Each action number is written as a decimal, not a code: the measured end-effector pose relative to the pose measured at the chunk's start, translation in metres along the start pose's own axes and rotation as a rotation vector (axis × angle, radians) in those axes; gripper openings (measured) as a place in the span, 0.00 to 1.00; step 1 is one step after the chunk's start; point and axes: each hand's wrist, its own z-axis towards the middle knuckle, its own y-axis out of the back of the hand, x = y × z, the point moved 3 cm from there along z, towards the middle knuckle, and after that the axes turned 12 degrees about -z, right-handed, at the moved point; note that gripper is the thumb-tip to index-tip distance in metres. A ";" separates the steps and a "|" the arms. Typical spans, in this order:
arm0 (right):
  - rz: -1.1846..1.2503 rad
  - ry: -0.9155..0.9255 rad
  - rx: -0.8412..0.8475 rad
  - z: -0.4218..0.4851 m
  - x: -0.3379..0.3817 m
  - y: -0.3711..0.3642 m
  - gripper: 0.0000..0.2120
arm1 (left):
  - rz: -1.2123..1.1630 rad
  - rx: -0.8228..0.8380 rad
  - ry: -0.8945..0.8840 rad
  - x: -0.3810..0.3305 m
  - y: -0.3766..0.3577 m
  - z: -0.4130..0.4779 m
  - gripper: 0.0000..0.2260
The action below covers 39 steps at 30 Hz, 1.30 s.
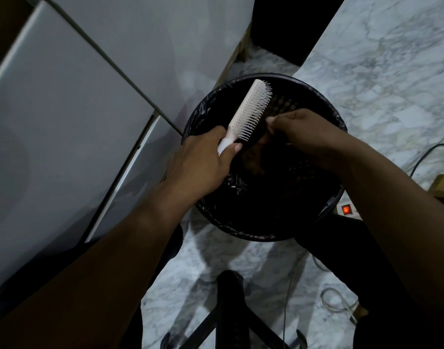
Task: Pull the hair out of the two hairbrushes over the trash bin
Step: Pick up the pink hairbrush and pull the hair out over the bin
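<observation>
A white hairbrush [251, 109] is held over a black mesh trash bin [324, 99] lined with a black bag. My left hand [203, 162] grips the brush's handle, head pointing up and away, bristles facing right. My right hand [301, 132] is at the bristles' lower right, fingers pinched together at the bristle tips. A dark clump, seemingly hair [256, 141], sits at the base of the bristles beside those fingers, hard to make out against the dark bin. Only one brush is in view.
A grey cabinet or appliance [72, 117] stands at the left, close to the bin. The floor [382, 66] is marbled. A power strip with a lit red switch [346, 210] and cables lie right of the bin. A black chair base [228, 311] is below.
</observation>
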 end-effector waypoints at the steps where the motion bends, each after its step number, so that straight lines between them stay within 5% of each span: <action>1: 0.001 0.000 0.005 0.000 0.001 0.000 0.18 | 0.009 0.001 0.014 0.002 0.000 0.000 0.15; 13: -0.565 -0.029 0.090 -0.001 -0.006 0.005 0.18 | 0.159 0.029 0.141 0.004 0.007 -0.002 0.15; 21: -0.654 0.010 0.153 0.002 -0.013 0.000 0.08 | 0.122 0.052 0.083 -0.002 0.005 -0.003 0.14; 23: -0.682 -0.006 0.195 0.001 -0.015 -0.002 0.12 | 0.083 0.065 0.055 -0.003 0.003 -0.003 0.13; 30: 0.147 -0.033 0.149 0.005 -0.009 -0.005 0.11 | 0.023 0.069 -0.013 -0.004 -0.003 -0.002 0.15; 34: 0.275 -0.031 0.181 0.006 -0.010 -0.007 0.06 | -0.013 0.078 -0.015 -0.005 -0.003 -0.001 0.15; 39: 0.156 0.067 0.119 0.006 -0.009 -0.005 0.11 | -0.041 0.088 -0.009 -0.006 -0.002 0.000 0.14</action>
